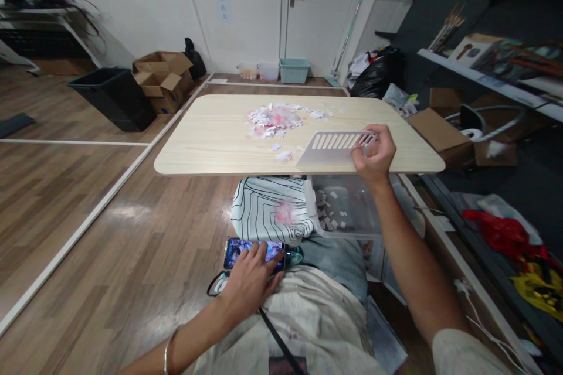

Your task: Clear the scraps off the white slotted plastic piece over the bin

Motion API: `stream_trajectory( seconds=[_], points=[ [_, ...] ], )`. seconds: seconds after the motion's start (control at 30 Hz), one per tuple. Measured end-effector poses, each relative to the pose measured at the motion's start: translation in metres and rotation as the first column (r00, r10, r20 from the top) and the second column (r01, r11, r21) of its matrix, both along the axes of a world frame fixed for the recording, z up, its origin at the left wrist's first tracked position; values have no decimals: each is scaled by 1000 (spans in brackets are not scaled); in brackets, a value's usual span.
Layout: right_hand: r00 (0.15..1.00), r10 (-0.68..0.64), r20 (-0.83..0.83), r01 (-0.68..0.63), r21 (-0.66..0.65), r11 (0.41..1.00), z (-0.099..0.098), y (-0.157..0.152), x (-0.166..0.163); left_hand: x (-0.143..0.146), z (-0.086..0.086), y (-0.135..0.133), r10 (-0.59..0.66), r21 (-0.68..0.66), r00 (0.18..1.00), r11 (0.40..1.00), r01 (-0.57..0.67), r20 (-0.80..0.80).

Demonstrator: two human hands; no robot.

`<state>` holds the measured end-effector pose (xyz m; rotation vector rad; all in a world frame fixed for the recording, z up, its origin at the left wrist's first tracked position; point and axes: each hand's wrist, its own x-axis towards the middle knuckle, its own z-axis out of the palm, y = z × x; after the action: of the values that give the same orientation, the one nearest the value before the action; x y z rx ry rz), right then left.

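My right hand (375,155) grips one end of a translucent white plastic scraper (326,151) with a row of slots. The scraper stands on edge near the front of the pale wooden tabletop (211,140). Beyond it lies a heap of small white and pink paper scraps (275,118), with a few loose pieces nearer the front edge. My left hand (250,275) rests with outstretched fingers over a phone (235,251) at my lap; the lit screen partly shows beneath the fingers.
Below the table's front edge are a white cloth with black lines (264,211) and a clear plastic bin (352,217) holding small white pieces. A black trash can (116,99) and cardboard boxes (162,79) stand at the left. An open carton (444,129) sits at the right.
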<state>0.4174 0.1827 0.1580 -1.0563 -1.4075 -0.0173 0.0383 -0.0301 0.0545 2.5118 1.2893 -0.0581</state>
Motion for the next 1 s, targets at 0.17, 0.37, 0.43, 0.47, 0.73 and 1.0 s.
stream_trajectory(
  seconds=[0.17,0.37,0.43,0.47,0.73,1.0],
  points=[
    [1000,8,-5,-8,3,1000,-5,2,3,-21,-10,-12,32,54,999,998,-33,18],
    [1000,23,19,-25,76,997,-7,5,5,-38,-15,-36,36,146,998,988,-44,54],
    [1000,16,25,-18,90,996,-6,6,5,-34,-15,-37,20,149,999,988,-25,32],
    [1000,15,27,-17,88,996,-6,6,5,-32,-14,-37,14,141,1000,990,-17,25],
    [1000,23,20,-24,32,999,-8,5,6,-20,-8,-27,-28,54,999,998,26,33],
    [999,14,45,-18,84,996,-9,6,7,-18,-3,-25,-34,10,999,999,35,-10]
  ],
)
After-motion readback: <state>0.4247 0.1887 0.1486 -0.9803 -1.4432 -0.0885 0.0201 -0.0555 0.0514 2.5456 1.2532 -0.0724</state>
